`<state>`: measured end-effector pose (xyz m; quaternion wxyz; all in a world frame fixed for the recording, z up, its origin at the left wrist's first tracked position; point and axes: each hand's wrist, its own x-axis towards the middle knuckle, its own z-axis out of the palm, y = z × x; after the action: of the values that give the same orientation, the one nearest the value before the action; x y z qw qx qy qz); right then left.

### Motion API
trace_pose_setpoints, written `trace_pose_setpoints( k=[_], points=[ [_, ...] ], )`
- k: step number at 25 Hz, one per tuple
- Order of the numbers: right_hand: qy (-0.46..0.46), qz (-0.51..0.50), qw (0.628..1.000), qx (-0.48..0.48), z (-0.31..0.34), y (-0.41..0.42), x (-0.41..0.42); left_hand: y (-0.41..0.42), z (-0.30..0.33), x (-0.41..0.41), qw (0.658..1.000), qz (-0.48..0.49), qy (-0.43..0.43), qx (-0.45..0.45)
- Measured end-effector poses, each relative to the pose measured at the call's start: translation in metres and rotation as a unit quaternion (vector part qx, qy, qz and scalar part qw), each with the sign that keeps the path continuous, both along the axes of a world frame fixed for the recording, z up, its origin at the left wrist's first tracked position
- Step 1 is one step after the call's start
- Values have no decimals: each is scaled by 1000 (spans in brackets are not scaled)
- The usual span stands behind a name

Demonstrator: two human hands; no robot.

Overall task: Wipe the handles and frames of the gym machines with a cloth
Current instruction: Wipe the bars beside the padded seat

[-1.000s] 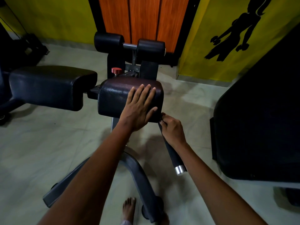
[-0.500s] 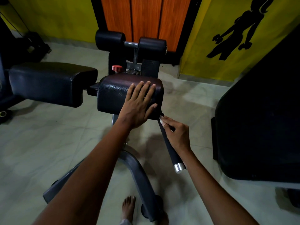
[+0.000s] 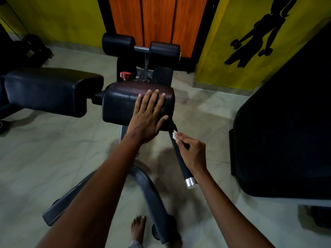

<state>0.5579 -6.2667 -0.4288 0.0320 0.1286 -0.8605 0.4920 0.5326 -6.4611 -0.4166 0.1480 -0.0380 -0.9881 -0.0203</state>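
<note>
A gym machine stands in front of me with a dark padded cushion (image 3: pixel 123 101) on a grey curved frame (image 3: pixel 148 190). My left hand (image 3: pixel 148 117) lies flat on the cushion's right end, fingers straight. A black foam handle (image 3: pixel 180 161) with a silver end cap (image 3: pixel 190 182) slopes down from under the cushion. My right hand (image 3: pixel 192 153) pinches a small white cloth (image 3: pixel 174 134) and presses it against the upper part of that handle.
A second long pad (image 3: pixel 48 90) lies to the left. Two roller pads (image 3: pixel 141 45) and a red knob (image 3: pixel 125 75) sit behind the cushion. A large dark machine (image 3: pixel 286 131) fills the right side. My bare foot (image 3: pixel 138 228) stands on the tiled floor beside the frame.
My right hand has slid a little down the handle and turned, so the white cloth now shows at its fingertips. My left hand stays flat on the cushion.
</note>
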Motion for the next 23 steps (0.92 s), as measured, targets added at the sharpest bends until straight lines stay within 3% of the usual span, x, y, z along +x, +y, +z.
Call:
trace_pose_setpoints(
  k=[23],
  points=[
    [-5,-12,1000,-20,11,37,65,7,13,4,999,23,-43,7]
  ],
)
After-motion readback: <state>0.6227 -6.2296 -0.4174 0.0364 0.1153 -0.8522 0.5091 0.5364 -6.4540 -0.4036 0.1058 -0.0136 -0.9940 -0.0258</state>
